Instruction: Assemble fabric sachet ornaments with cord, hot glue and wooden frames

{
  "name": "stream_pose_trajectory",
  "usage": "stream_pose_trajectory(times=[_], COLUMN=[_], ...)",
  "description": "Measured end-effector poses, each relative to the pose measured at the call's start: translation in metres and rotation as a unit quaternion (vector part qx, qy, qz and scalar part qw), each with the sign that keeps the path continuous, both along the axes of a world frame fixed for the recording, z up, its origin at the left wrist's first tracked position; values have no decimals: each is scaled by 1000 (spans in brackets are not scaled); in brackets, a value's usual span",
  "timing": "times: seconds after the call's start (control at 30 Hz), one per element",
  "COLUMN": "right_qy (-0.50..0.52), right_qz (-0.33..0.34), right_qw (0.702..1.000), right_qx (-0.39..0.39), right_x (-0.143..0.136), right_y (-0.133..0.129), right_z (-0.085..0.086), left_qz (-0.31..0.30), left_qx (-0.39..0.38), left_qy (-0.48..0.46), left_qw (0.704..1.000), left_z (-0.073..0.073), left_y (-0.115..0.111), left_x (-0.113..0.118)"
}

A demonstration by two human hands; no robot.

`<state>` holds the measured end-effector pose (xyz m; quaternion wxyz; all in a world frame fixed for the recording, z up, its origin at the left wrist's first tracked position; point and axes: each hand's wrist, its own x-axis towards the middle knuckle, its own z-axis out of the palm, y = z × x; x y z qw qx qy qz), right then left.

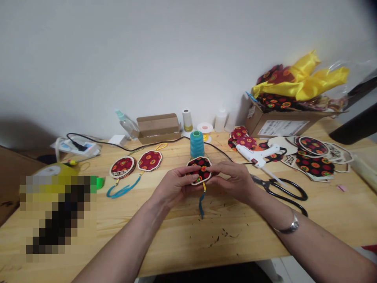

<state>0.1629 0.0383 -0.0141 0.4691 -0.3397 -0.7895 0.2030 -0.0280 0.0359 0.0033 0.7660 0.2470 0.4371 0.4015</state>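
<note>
Between both hands is a black patterned fabric pendant (pixel 202 165) with a scalloped pale rim. A teal tassel (pixel 202 206) hangs from its lower edge on a yellow cord. My left hand (pixel 178 181) grips the pendant's left side, thumb across the front. From the right, my right hand (pixel 232 179) pinches its other edge, fingers on the front. Just behind the pendant stands a teal thread cone (pixel 197 144). Left of my hands lie a red scalloped pendant (pixel 150 160) and a round pendant (pixel 122 167), both with teal tassels.
Right of my hands lie a white glue gun (pixel 259 154) and black-handled scissors (pixel 282 190). Fabric pieces (pixel 315 167) are piled beyond them, near a cardboard box (pixel 279 122) of cloth. A black cable (pixel 141 146) crosses the table's back. Dark scraps (pixel 218 237) litter the front.
</note>
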Motion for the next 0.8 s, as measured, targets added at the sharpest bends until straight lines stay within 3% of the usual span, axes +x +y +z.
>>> stream_pose_trajectory(times=[0.17, 0.27, 0.33, 0.43, 0.53, 0.8], right_qy=[2, 29, 71, 128, 149, 186], right_qz=[5, 35, 45, 26, 21, 35], right_qw=[1000, 990, 967, 907, 852, 817], right_qx=[-26, -133, -242, -401, -501, -545], right_x=[1, 1, 1, 2, 3, 3], right_y=[-1, -1, 0, 4, 7, 8], right_z=[-1, 1, 4, 7, 7, 7], left_qz=[3, 9, 12, 20, 15, -15], left_qx=[3, 15, 32, 60, 74, 131], left_qy=[6, 13, 25, 54, 82, 163], left_qw=[1000, 1000, 999, 997, 994, 978], left_z=[-1, -1, -2, -3, -7, -11], left_y=[0, 0, 0, -1, -2, -4], left_x=[0, 1, 1, 2, 2, 3])
